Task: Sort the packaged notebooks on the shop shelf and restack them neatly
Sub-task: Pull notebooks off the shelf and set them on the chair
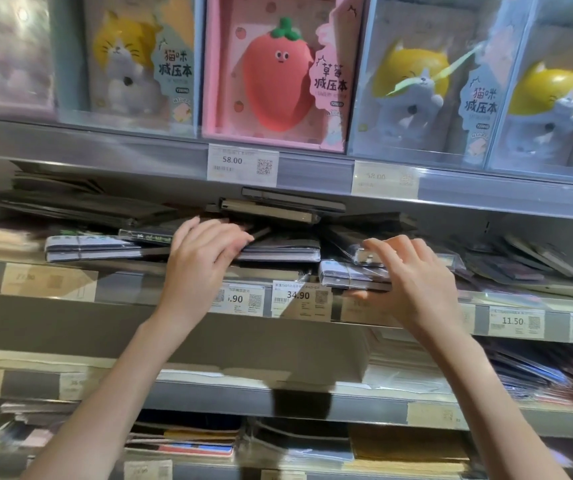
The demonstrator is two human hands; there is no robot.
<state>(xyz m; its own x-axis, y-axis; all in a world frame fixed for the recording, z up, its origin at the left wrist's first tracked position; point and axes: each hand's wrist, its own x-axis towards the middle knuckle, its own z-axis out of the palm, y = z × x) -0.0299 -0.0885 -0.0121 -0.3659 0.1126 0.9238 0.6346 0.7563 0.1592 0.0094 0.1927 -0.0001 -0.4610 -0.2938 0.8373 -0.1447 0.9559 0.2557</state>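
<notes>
left hand (pixel 205 251) fingers curled onto dark flat notebook (pixel 278 250) mid-shelf | right hand (pixel 408 271) pinches shiny film-wrapped notebook pack (pixel 351 273), thumb under, at shelf lip (pixel 174 317) | step: likely gathering loose packs | next: square edges, lay flat | slick wrap, thin rectangular slabs, messy heap

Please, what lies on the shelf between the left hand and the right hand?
In the head view, a flat dark packaged notebook lies between the left hand and the right hand, with the 34.90 price tag below.
</notes>
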